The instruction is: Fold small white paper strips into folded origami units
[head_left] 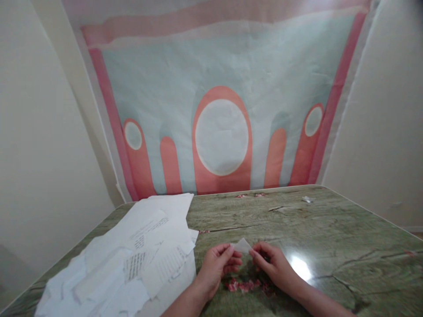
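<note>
A small piece of thin whitish paper (243, 245) is stretched between my two hands, just above the table. My left hand (218, 267) pinches its left corner between thumb and forefinger, the other fingers curled below. On the opposite side, my right hand (271, 263) grips the right corner with thumb and fingertip. Below and between the hands lies a small heap of red and pink scraps (243, 286) on the table; what they are is too blurred to tell.
A wide spread of white papers (158, 246), some printed, covers the left of the wood-patterned table (343, 237). Near the far edge are more reddish bits (259, 194) and a small crumpled clear wrapper (307, 199). Behind hangs a pink and pale green backdrop (148, 66).
</note>
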Available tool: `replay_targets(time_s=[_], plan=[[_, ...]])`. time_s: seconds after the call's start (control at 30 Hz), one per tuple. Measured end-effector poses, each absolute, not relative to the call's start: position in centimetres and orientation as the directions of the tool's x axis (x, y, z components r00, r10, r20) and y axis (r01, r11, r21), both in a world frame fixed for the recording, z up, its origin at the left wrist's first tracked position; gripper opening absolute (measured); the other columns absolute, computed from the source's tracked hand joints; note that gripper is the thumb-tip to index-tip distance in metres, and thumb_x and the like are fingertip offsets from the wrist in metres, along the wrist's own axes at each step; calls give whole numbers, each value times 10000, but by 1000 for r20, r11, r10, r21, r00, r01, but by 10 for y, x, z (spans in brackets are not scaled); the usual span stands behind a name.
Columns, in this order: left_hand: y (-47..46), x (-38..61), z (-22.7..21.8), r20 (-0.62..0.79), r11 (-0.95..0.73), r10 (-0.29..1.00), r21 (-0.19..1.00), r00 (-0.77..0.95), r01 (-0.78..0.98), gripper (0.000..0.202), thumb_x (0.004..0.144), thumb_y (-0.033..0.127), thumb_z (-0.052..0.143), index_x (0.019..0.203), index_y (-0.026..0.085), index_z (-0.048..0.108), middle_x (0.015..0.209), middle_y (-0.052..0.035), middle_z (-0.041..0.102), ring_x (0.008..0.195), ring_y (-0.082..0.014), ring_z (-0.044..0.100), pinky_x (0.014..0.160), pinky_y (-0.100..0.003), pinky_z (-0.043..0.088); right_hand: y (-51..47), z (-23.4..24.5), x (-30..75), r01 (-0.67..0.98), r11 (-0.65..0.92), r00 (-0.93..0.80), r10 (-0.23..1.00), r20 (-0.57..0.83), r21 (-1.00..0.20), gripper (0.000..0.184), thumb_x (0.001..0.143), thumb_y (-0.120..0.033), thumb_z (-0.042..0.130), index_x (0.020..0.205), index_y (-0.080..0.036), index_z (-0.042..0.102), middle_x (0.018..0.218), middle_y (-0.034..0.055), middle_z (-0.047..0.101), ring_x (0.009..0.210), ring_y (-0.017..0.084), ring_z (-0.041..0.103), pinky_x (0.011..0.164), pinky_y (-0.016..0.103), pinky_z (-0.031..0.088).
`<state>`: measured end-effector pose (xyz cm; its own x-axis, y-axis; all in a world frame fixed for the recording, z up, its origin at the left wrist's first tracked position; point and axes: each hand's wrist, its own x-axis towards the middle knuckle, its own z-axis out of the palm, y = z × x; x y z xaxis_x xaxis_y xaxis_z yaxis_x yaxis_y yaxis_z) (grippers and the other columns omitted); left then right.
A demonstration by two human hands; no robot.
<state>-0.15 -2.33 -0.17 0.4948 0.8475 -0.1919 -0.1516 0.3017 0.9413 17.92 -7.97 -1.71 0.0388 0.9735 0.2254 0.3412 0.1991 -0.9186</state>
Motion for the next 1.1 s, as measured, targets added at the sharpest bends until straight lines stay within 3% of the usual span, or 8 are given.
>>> replay_targets(time_s=[0.1, 0.2, 0.37, 0.8, 0.97, 1.1], plan=[[-22, -1, -1, -84, 173, 892, 971, 444, -163, 442, 676, 447, 714, 971, 163, 547, 875, -58, 650, 629, -146, 638, 525, -224, 481, -80, -16, 178, 339, 191, 59, 973, 223, -921, 300, 863, -419, 471, 707, -170, 533, 574, -35, 485, 526, 116, 473, 514, 220, 366], [-21, -2, -3, 16, 16, 925, 997, 378, -81, 403, 654, 444, 718, 899, 182, 534, 836, -23, 630, 572, -130, 608, 481, -207, 441, -79, -16, 178, 334, 196, 66, 971, 231, -922, 299, 866, -417, 468, 716, -168, 539, 584, -32, 496, 532, 116, 480, 519, 221, 368], [-18, -5, -5, 138, -164, 946, 984, 294, 66, 332, 654, 386, 721, 870, 166, 596, 788, -28, 618, 686, -154, 578, 530, -198, 426, -79, -16, 179, 335, 220, 51, 967, 251, -916, 301, 868, -416, 466, 714, -170, 545, 590, -31, 499, 549, 118, 481, 532, 222, 375], [-15, -5, -10, 166, -191, 905, 981, 392, 25, 219, 745, 355, 652, 763, 141, 613, 811, -28, 533, 692, -149, 525, 502, -195, 457, -81, -13, 177, 342, 208, 40, 971, 236, -917, 326, 865, -447, 462, 734, -172, 576, 605, -18, 542, 541, 124, 507, 535, 219, 391], [-17, -5, -6, 187, -230, 896, 971, 402, 61, 211, 762, 346, 629, 738, 137, 627, 791, -22, 515, 645, -130, 501, 490, -192, 437, -79, -13, 179, 336, 207, 21, 974, 227, -919, 315, 863, -429, 472, 850, -161, 637, 660, 0, 581, 550, 129, 524, 544, 229, 412], [-19, -5, -3, 171, -233, 901, 966, 399, 112, 206, 748, 349, 633, 737, 144, 636, 801, -33, 531, 713, -157, 512, 500, -191, 433, -80, -14, 180, 336, 209, 7, 975, 224, -919, 322, 864, -423, 471, 916, -166, 658, 681, 7, 606, 550, 134, 531, 550, 238, 420]])
